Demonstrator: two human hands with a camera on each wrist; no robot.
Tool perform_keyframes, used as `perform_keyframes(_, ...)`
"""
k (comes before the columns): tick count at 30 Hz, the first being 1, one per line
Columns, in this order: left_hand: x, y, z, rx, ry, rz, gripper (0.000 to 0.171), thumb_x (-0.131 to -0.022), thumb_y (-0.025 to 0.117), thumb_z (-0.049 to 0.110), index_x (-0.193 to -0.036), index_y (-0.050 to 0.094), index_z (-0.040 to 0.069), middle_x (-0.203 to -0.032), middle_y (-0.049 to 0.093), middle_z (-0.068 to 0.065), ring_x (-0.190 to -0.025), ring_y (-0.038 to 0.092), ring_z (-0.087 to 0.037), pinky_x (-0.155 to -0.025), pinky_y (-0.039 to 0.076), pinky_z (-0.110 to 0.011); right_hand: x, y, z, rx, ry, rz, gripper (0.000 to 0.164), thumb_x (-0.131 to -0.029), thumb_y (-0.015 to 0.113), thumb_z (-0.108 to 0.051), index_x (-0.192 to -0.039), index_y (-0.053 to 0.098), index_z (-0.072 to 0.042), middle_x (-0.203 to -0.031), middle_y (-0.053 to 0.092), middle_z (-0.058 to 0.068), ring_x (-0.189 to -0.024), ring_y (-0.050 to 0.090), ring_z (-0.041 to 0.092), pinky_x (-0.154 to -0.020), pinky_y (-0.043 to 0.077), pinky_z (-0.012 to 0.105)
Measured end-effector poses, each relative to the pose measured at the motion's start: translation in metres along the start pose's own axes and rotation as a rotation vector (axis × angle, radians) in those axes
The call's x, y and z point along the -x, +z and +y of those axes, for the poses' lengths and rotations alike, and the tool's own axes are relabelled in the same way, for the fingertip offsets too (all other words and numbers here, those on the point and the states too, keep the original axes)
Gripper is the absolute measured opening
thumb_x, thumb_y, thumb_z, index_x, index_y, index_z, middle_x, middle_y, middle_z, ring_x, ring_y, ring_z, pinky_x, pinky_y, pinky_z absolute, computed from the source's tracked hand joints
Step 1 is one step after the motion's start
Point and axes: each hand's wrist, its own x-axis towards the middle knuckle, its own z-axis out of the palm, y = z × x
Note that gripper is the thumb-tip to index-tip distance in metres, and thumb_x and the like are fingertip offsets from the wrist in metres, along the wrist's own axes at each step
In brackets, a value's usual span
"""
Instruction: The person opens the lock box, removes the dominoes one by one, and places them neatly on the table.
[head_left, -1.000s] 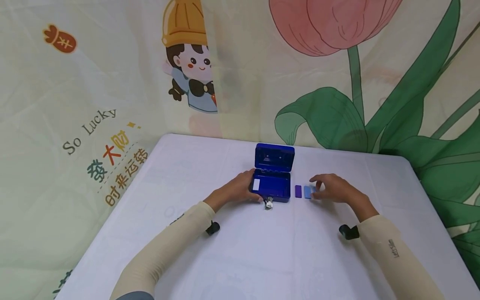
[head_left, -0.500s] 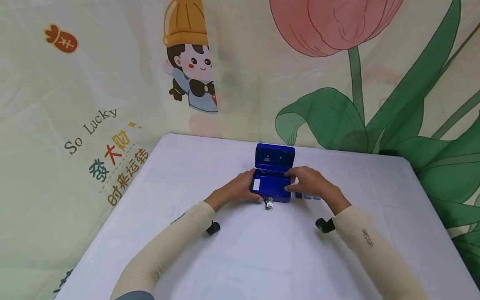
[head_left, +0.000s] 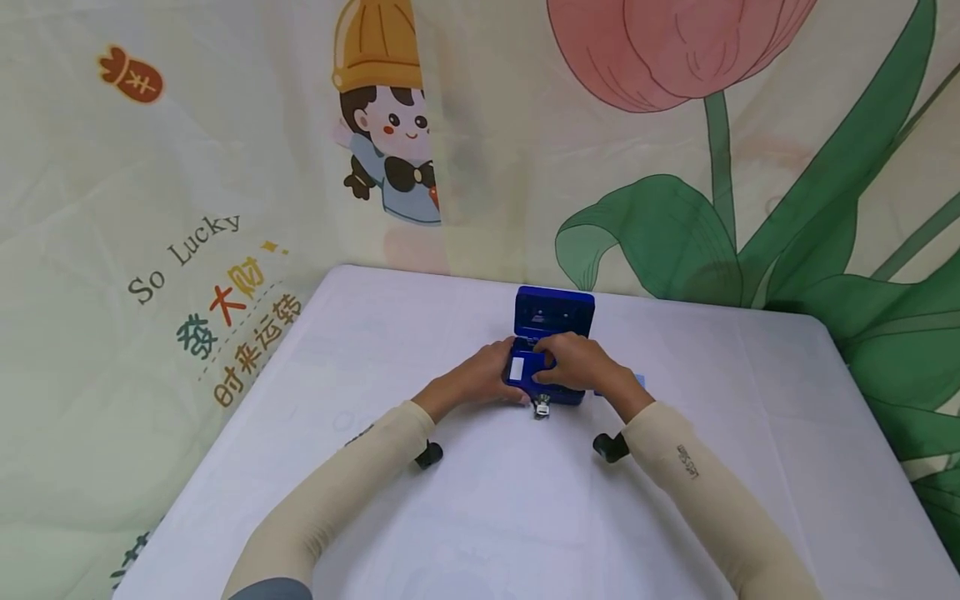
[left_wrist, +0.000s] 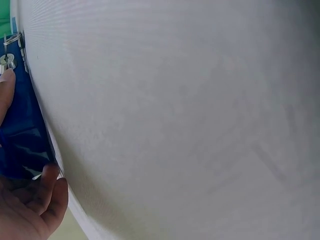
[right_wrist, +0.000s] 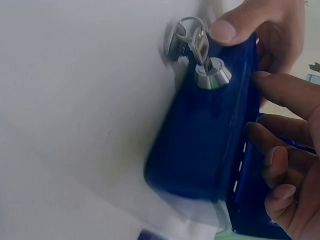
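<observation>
A blue cash box (head_left: 555, 395) stands on the white table with its lid (head_left: 554, 312) raised. My left hand (head_left: 491, 372) grips its left side, thumb on the front wall beside the lock (right_wrist: 213, 75). Keys (right_wrist: 190, 44) on a ring hang from that lock. Over the inside of the box is my right hand (head_left: 577, 362), thumb and fingers bent and pointing into it. Whether a small thing is between those fingertips cannot be made out. A white label (head_left: 517, 368) shows at the left inside the box.
Right of the box, partly behind the right wrist, lie small flat pieces, one of them light blue (head_left: 639, 381). A printed cloth (head_left: 495, 167) hangs behind the table (head_left: 465, 500). Black wrist cameras (head_left: 611, 447) stick out below both wrists.
The right hand has moved left from the small purple and blue pieces to over the box. The left hand and the box have stayed in place.
</observation>
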Motion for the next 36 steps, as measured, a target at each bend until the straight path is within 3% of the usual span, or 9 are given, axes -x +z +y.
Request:
perform_keyframes(8,-0.002,0.002,0.0,-0.003,-0.01,-0.006,0.107,-0.077,0.085,0.049,-0.155,0.027,0.006,-0.146,0.051,-0.017,-0.135,0.049,-0.03,-0.115,0.039,-0.046,-0.01,0.011,-0.005,0.007,-0.011,-0.018,0.055,-0.089,0.078,-0.036,-0.134,0.063,-0.008,-0.104,0.074,0.007,-0.09,0.068,0.02,-0.091,0.057,0.043)
perform_keyframes(22,-0.002,0.001,0.001,-0.013,-0.028,-0.006,0.107,-0.077,0.085,0.048,-0.155,0.026,0.005,-0.147,0.05,-0.018,-0.137,0.048,-0.03,-0.116,0.038,-0.045,-0.023,0.022,-0.013,0.019,0.028,-0.022,0.051,-0.09,0.077,-0.031,-0.132,0.064,-0.007,-0.119,0.072,0.011,-0.106,0.068,0.026,-0.098,0.054,0.045)
perform_keyframes(30,0.001,-0.001,0.004,-0.017,-0.034,-0.001,0.106,-0.077,0.086,0.047,-0.155,0.027,0.003,-0.147,0.05,-0.019,-0.136,0.048,-0.032,-0.115,0.039,-0.046,-0.031,0.027,-0.016,0.011,0.041,-0.024,0.044,-0.09,0.077,-0.03,-0.126,0.066,-0.007,-0.113,0.072,0.008,-0.094,0.065,0.022,-0.095,0.055,0.044)
perform_keyframes(36,0.0,-0.001,0.004,-0.025,-0.033,0.005,0.105,-0.077,0.086,0.046,-0.153,0.03,0.002,-0.144,0.052,-0.02,-0.133,0.05,-0.031,-0.113,0.041,-0.045,-0.034,0.029,-0.018,0.031,0.052,-0.023,0.049,-0.09,0.077,-0.031,-0.132,0.064,-0.008,-0.124,0.069,0.01,-0.104,0.064,0.025,-0.1,0.053,0.046)
